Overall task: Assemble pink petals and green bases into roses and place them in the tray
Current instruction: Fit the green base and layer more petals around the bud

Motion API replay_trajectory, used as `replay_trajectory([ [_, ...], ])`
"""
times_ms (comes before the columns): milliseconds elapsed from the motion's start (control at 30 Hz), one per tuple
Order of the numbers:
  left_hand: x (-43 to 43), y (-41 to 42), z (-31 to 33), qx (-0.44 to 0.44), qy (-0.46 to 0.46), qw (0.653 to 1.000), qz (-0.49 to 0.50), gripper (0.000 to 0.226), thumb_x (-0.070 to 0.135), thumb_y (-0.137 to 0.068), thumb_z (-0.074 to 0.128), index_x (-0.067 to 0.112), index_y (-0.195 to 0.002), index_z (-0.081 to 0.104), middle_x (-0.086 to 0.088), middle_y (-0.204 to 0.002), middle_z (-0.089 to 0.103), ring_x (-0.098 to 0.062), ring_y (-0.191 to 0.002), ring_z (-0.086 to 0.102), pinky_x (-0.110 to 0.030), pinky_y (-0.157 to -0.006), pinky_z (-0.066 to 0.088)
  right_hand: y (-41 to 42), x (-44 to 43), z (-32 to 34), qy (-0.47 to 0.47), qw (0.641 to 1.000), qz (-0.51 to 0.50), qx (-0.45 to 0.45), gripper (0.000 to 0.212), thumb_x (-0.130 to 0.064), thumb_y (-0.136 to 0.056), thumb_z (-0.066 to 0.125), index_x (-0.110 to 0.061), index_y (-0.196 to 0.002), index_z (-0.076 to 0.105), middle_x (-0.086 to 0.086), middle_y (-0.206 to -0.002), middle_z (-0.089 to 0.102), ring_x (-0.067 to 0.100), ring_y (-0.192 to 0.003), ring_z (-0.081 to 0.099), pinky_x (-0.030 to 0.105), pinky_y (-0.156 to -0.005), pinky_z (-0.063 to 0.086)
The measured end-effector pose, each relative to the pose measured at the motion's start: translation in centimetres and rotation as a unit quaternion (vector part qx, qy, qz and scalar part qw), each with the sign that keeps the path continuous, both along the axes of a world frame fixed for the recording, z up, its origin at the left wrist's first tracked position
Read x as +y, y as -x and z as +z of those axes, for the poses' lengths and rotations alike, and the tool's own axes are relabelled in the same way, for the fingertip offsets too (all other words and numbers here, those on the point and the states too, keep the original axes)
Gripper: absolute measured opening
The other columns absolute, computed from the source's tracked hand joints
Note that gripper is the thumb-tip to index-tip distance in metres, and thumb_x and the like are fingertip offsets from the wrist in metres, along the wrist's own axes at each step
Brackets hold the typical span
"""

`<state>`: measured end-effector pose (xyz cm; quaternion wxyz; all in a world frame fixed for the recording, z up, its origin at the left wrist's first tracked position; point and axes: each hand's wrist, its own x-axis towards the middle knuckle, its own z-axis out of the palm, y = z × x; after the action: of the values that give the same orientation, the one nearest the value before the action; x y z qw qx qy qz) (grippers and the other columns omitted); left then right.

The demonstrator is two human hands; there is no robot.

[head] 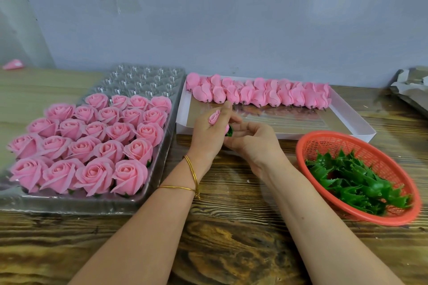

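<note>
My left hand grips a pink petal bud, whose top peeks out between the fingers. My right hand meets it from the right and pinches a green base at the bud's lower end. Both hands hover over the table between the two trays. A clear plastic tray on the left holds several finished pink roses; its far cells are bare. A white box behind the hands holds a row of pink petal buds. An orange basket on the right holds several green bases.
The wooden table runs up to a grey wall. A stray pink piece lies at the far left by the wall. Crumpled grey paper sits at the far right edge. Gold bangles circle my left wrist.
</note>
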<state>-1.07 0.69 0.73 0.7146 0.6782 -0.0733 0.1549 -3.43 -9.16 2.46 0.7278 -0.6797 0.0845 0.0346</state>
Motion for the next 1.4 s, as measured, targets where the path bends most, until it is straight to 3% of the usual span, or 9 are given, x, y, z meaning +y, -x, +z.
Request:
replay_trajectory([
  [133, 0.0, 0.0, -0.1, -0.003, -0.001, 1.0, 0.0, 0.042, 0.037, -0.098, 0.052, 0.015, -0.069, 0.072, 0.007, -0.07, 0.071, 0.004, -0.07, 0.062, -0.005, -0.065, 0.042, 0.0, -0.1, 0.1, -0.029, 1.0, 0.004, 0.007, 0.034, 0.018, -0.074, 0.07, 0.009, -0.106, 0.065, 0.028, -0.099, 0.069, 0.04, -0.096, 0.069, 0.052, -0.092, 0.054],
  [300, -0.1, -0.1, -0.2, 0.013, 0.004, 1.0, -0.019, 0.041, 0.038, -0.098, 0.051, 0.017, -0.069, 0.072, 0.01, -0.069, 0.07, 0.004, -0.068, 0.064, -0.006, -0.061, 0.043, -0.2, -0.2, 0.0, -0.09, 0.995, 0.017, 0.024, 0.036, 0.026, -0.076, 0.059, 0.01, -0.108, 0.063, 0.021, -0.095, 0.067, 0.03, -0.084, 0.07, 0.037, -0.08, 0.06],
  [433, -0.2, -0.1, -0.3, 0.013, 0.015, 1.0, -0.015, 0.04, 0.038, -0.097, 0.053, 0.016, -0.07, 0.073, 0.006, -0.068, 0.07, 0.002, -0.066, 0.063, -0.007, -0.059, 0.045, -0.2, 0.2, -0.5, -0.053, 0.999, 0.009, 0.003, 0.038, 0.028, -0.07, 0.063, 0.004, -0.1, 0.065, 0.022, -0.09, 0.07, 0.035, -0.086, 0.07, 0.047, -0.086, 0.058],
  [567, -0.3, 0.0, -0.3, 0.002, 0.022, 1.0, -0.023, 0.04, 0.045, -0.092, 0.053, 0.023, -0.065, 0.073, 0.009, -0.066, 0.069, 0.003, -0.066, 0.064, -0.008, -0.059, 0.045, -0.3, 0.4, -0.9, -0.001, 1.0, 0.003, -0.027, 0.037, 0.022, -0.066, 0.073, -0.006, -0.089, 0.069, 0.007, -0.073, 0.072, 0.025, -0.076, 0.07, 0.042, -0.08, 0.06],
  [767, -0.2, -0.3, -0.5, 0.015, 0.019, 0.999, -0.034, 0.042, 0.047, -0.093, 0.052, 0.023, -0.066, 0.073, 0.004, -0.071, 0.073, -0.004, -0.07, 0.069, -0.01, -0.062, 0.048, -0.5, 0.4, -1.3, 0.016, 0.999, -0.013, -0.031, 0.035, 0.015, -0.066, 0.076, -0.011, -0.088, 0.069, 0.001, -0.059, 0.059, 0.024, -0.07, 0.062, 0.054, -0.088, 0.055],
  [1033, -0.1, -0.4, -0.6, 0.004, -0.001, 1.0, -0.021, 0.039, 0.038, -0.097, 0.052, 0.02, -0.069, 0.072, 0.011, -0.067, 0.07, 0.004, -0.068, 0.063, -0.006, -0.063, 0.043, -0.4, 0.2, -0.9, -0.003, 1.0, 0.006, -0.018, 0.033, 0.021, -0.07, 0.07, -0.007, -0.087, 0.068, 0.003, -0.066, 0.072, 0.019, -0.071, 0.071, 0.032, -0.075, 0.061],
  [1133, -0.2, -0.4, -0.6, -0.006, -0.008, 1.0, -0.017, 0.038, 0.036, -0.097, 0.052, 0.024, -0.066, 0.071, 0.013, -0.067, 0.07, 0.006, -0.068, 0.062, -0.005, -0.064, 0.042, -0.6, 0.4, -1.1, -0.002, 1.0, -0.008, -0.027, 0.032, 0.019, -0.068, 0.073, -0.008, -0.085, 0.067, 0.003, -0.067, 0.072, 0.021, -0.072, 0.071, 0.038, -0.077, 0.061],
  [1267, -0.1, -0.4, -0.6, -0.013, -0.005, 1.0, -0.008, 0.041, 0.038, -0.097, 0.052, 0.024, -0.062, 0.069, 0.01, -0.066, 0.07, 0.004, -0.067, 0.062, -0.004, -0.063, 0.041, -0.8, 0.3, -1.4, 0.01, 0.999, -0.026, -0.016, 0.033, 0.01, -0.064, 0.079, -0.011, -0.085, 0.065, 0.01, -0.073, 0.068, 0.038, -0.086, 0.071, 0.052, -0.083, 0.058],
  [1400, -0.2, -0.3, -0.7, -0.016, 0.001, 1.0, -0.011, 0.042, 0.042, -0.095, 0.052, 0.027, -0.06, 0.068, 0.007, -0.067, 0.07, 0.002, -0.067, 0.063, -0.006, -0.063, 0.043, -0.9, 0.4, -1.3, 0.019, 0.999, -0.028, -0.007, 0.037, -0.002, -0.054, 0.081, -0.013, -0.087, 0.066, 0.01, -0.072, 0.073, 0.033, -0.083, 0.072, 0.053, -0.082, 0.058],
])
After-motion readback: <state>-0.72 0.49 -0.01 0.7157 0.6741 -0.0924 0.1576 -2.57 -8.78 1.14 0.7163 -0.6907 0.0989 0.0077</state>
